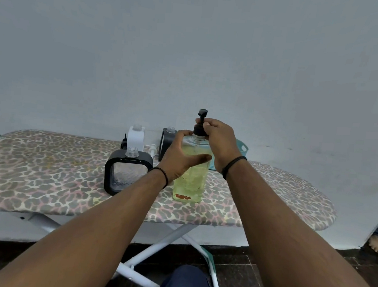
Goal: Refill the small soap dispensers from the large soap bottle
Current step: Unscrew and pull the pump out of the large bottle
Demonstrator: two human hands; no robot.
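Now left hand [180,156] grips large soap bottle [190,180]; right hand [218,139] pinches pump [200,125].

The single head-worn wide-angle camera looked forward and downward from close behind the person's outstretched forearms, facing the ironing board [43,176] set against the pale wall [191,52], with dark floor [263,275] beneath.

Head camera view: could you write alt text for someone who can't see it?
A person's left hand grips a large soap bottle of yellow-green liquid upright on a leopard-print ironing board, while the right hand grips its black pump top. Three small dispensers with open necks stand to the left, nearest a black one.
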